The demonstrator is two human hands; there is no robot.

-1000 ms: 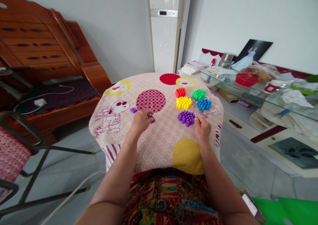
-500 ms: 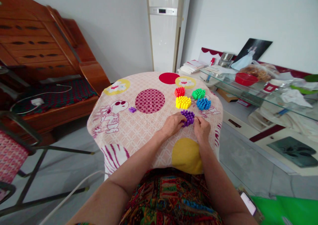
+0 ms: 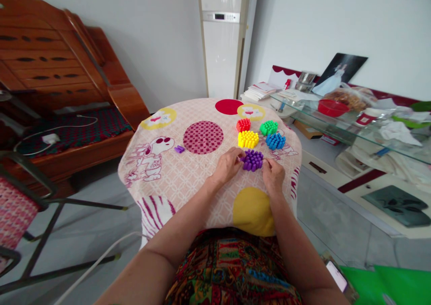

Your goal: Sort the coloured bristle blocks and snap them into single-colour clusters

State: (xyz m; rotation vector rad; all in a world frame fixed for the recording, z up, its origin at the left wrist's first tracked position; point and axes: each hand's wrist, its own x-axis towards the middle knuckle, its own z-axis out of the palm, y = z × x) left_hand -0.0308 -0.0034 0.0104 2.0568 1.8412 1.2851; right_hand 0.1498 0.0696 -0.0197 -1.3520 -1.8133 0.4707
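A tight cluster of small upright purple pegs point(image 3: 252, 159) stands on the cloth-covered table between my two hands. At its left edge, my left hand point(image 3: 229, 163) has bent fingers, with thumb and forefinger slightly apart by the nearest pegs. My right hand point(image 3: 273, 174) is closed at the right edge, fingertips against the cluster; anything between them is too small to make out. Behind stand similar clusters: yellow point(image 3: 248, 139), red point(image 3: 243, 125), green point(image 3: 268, 127) and blue point(image 3: 275, 141). A few loose purple pieces point(image 3: 179, 149) lie farther left.
The patterned tablecloth point(image 3: 188, 184) covers a rounded table. On the right is a glass shelf point(image 3: 363, 137) bearing a red bowl point(image 3: 333, 108) and papers. A wooden bench point(image 3: 63, 152) stands at left, a metal-framed chair point(image 3: 20, 215) in front of it.
My left hand has drawn slightly left, uncovering more of the purple cluster's left side. The cluster sits slightly farther left. My right hand has barely moved.
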